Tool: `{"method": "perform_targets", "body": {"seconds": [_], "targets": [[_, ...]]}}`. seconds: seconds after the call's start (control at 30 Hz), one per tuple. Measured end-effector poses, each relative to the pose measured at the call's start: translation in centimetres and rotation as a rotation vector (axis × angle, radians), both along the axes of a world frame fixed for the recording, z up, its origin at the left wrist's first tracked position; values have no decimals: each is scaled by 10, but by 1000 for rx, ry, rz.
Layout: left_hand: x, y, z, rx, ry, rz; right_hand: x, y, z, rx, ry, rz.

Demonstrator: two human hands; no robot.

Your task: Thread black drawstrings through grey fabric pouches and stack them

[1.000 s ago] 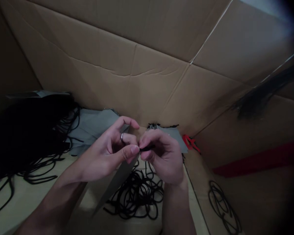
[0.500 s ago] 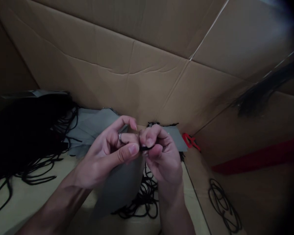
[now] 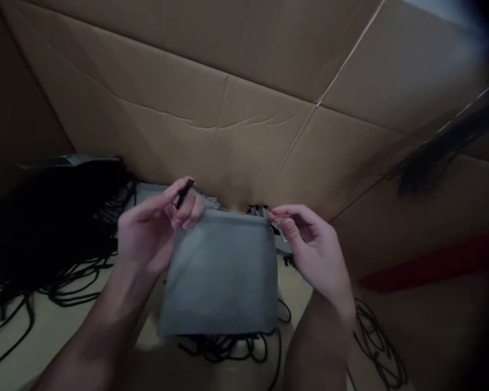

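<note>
A grey pouch (image 3: 224, 271) is held by its top corners, basically, between the left hand (image 3: 149, 231) and the right hand (image 3: 315, 252). A black cord end (image 3: 184, 194) is pinched in the left one too. Loads of dark cords (image 3: 49, 228) are heaped off left, all backed by cardboard (image 3: 187, 146).

One left hand (image 3: 150, 233) and one right hand (image 3: 320, 252) are handling one grey pouch (image 3: 222, 277). Black cords (image 3: 81, 285) are lying in three groups, strands too tangled to count: one left heap (image 3: 49, 228), one near tangle (image 3: 224, 347), one right coil (image 3: 381, 347). One red strip (image 3: 436, 263) is showing.
</note>
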State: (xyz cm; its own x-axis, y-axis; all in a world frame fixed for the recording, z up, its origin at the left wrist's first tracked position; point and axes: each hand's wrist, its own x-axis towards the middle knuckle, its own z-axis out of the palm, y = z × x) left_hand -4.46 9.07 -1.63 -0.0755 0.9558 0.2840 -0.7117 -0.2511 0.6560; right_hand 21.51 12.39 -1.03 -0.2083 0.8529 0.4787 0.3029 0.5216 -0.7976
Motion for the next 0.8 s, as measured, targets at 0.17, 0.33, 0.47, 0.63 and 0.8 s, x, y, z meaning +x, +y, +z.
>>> {"method": "perform_targets", "body": {"seconds": [0.17, 0.33, 0.47, 0.63, 0.8], "targets": [[-15, 2, 2, 5, -19, 134, 12, -4, 2, -74, 5, -29], [-26, -1, 2, 23, -91, 10, 5, -9, -10, -163, 77, -16], [-28, -4, 3, 11, -167, -30, -2, -19, -15, -336, 377, 171], [-29, -6, 6, -13, -216, -43, -4, -35, -4, -375, 517, 233], [-26, -9, 11, -2, -180, 46, -7, -45, -19, -411, 496, 101]]}}
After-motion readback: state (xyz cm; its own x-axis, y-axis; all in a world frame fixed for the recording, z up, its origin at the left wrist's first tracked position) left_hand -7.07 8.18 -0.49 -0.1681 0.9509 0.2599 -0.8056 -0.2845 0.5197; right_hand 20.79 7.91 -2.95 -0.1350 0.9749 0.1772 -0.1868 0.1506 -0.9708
